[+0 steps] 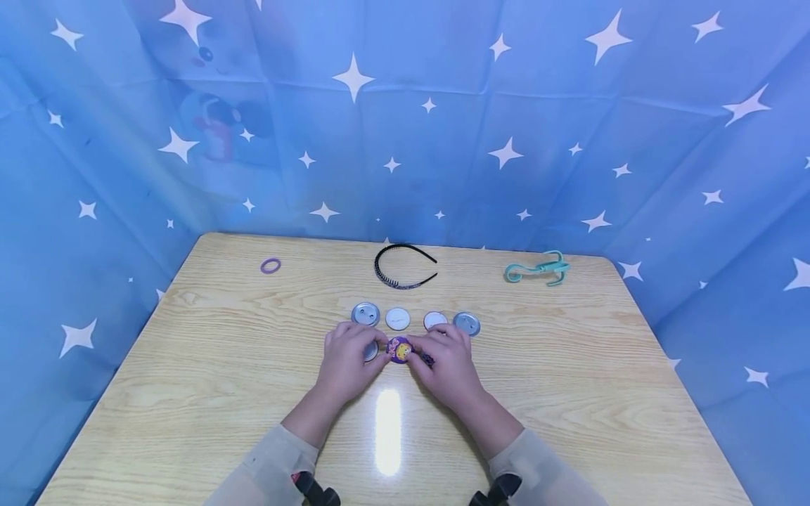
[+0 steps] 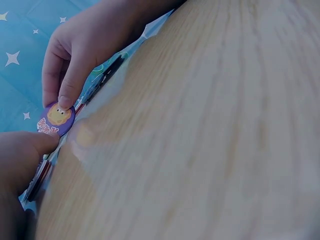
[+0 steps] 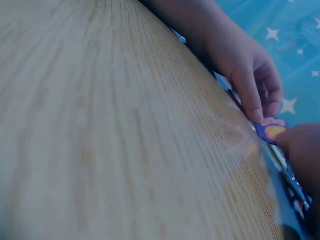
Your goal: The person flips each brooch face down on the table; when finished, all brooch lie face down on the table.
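Between my two hands is a round purple badge [image 1: 400, 350] with a yellow cartoon figure and pink lettering. My left hand [image 1: 349, 355] pinches its left edge with thumb and finger, and my right hand [image 1: 444, 360] pinches the right edge. The left wrist view shows the same badge [image 2: 56, 119] tilted up, with a thumb at either side. In the right wrist view the badge [image 3: 271, 130] is partly covered by the near thumb. Another round badge [image 1: 370, 351] lies beneath my left hand, mostly hidden. A dark patterned piece [image 1: 428, 360] shows under my right hand.
Behind the hands lie a silver badge back [image 1: 365, 314], a white disc [image 1: 398, 319], a second white disc [image 1: 435, 320] and another silver back [image 1: 467, 323]. Farther back are a purple ring [image 1: 271, 266], a black headband [image 1: 405, 286] and a teal hair claw [image 1: 538, 268]. A starry blue curtain [image 1: 405, 126] hangs behind the table.
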{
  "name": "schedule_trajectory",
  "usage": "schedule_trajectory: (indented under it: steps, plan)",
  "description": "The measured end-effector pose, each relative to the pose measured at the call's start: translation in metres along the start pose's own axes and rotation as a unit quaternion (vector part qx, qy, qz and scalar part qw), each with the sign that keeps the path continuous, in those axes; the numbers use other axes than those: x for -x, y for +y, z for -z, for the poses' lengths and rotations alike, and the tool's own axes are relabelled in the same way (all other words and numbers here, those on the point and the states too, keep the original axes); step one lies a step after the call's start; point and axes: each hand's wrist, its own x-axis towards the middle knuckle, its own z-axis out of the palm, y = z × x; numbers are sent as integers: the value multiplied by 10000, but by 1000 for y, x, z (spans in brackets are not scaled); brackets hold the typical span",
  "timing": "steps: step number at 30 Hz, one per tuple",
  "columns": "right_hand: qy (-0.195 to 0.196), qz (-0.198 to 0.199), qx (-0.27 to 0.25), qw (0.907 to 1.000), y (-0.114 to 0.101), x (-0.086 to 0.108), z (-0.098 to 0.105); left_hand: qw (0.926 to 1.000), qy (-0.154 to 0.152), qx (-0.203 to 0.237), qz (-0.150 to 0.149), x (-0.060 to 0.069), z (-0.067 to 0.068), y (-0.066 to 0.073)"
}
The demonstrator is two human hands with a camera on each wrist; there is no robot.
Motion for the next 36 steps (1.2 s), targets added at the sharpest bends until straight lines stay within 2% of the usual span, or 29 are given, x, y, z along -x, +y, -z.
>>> schedule_trajectory:
  steps: [5,13,22,31,36]
  plan:
    - [112,30,-180,9998,0,0,-1,9999,112,89,-26,0,-1,0]
    - [-8,-215,-240,9995,0,0,-1,9996,32,280,87,-1,-1,1]
    - [43,-226,-379,9990,1,1,-3,9991,207,357,-114,-1,-3,-1]
    - [107,-141,-405,9990,1,0,-3,9990,142,353,-222,-1,-2,0]
    - [-27,-257,-425,9988,-1,0,-1,9992,76,348,-203,-1,-1,2]
